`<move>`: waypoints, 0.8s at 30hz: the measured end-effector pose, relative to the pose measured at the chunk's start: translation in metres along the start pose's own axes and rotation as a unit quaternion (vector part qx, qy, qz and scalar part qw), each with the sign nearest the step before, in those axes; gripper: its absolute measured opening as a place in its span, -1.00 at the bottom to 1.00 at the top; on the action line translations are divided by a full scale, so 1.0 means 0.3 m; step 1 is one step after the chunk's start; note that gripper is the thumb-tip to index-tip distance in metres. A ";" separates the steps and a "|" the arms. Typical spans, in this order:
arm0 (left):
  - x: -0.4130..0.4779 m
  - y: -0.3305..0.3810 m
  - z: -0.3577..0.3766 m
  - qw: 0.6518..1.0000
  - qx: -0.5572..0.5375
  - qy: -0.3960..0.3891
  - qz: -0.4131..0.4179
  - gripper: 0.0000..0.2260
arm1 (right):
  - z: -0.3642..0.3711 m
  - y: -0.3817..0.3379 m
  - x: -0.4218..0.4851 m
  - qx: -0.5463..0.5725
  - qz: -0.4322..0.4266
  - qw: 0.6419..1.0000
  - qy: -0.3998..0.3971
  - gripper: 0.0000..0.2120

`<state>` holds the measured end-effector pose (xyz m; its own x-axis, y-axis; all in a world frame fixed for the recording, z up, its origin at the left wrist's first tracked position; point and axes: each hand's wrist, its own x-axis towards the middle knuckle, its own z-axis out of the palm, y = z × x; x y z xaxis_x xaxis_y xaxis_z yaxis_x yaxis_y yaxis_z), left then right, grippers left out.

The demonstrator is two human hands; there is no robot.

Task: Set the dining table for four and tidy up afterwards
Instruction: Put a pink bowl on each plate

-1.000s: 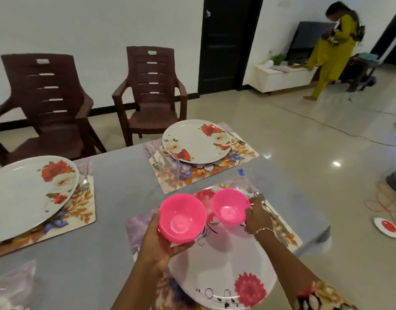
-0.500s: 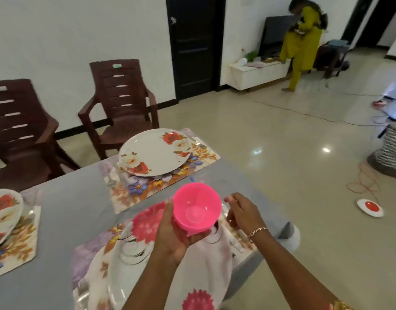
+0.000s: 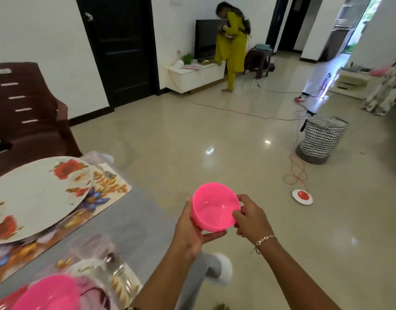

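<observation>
A pink bowl [image 3: 215,209] is held just past the desk [image 3: 134,220] corner, above the floor. The left hand [image 3: 190,233] is curled under its base and the right hand [image 3: 250,220] fingers [image 3: 237,214] are pinched on its rim. A pale sticker [image 3: 3,71] is seen on the brown chair [image 3: 24,121], its writing too small to be read. A floral plate [image 3: 31,198] is laid on a placemat [image 3: 109,189]. A second pink bowl [image 3: 47,294] is blurred at the bottom left. A zigzag basket [image 3: 322,137] is stood on the floor ahead.

pink bowl [image 3: 215,208] | empty, tilted | in air beyond table [image 3: 130,220] corner
</observation>
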<state>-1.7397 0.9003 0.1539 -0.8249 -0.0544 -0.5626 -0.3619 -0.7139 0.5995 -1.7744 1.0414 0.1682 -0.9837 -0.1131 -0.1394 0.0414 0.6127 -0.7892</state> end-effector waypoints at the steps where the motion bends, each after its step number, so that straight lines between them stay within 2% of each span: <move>1: 0.064 0.003 0.050 1.000 0.003 -0.006 0.003 -0.63 | -0.038 0.016 0.062 -0.002 0.002 1.000 0.003 -0.66; 7: 0.346 0.028 0.353 0.999 0.013 -0.032 -0.019 -0.65 | -0.279 0.068 0.391 -0.009 0.005 1.000 0.030 -0.64; 12: 0.545 0.067 0.518 1.000 0.011 -0.018 -0.016 -0.63 | -0.435 0.090 0.630 0.013 0.006 0.999 0.046 -0.65; 20: 0.874 0.183 0.703 0.995 -0.078 0.046 0.047 -0.61 | -0.564 0.075 1.124 0.019 -0.040 0.998 -0.036 -0.68; 24: 0.985 0.278 0.753 0.983 -0.126 0.109 0.079 -0.59 | -0.575 0.011 1.364 0.009 -0.082 0.992 -0.096 -0.68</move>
<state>-2.1117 0.9825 0.1663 -0.7395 -0.3078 -0.5986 -0.0939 -0.8335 0.5445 -2.2070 1.1321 0.2118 -0.9263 -0.3579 -0.1180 -0.1115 0.5594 -0.8214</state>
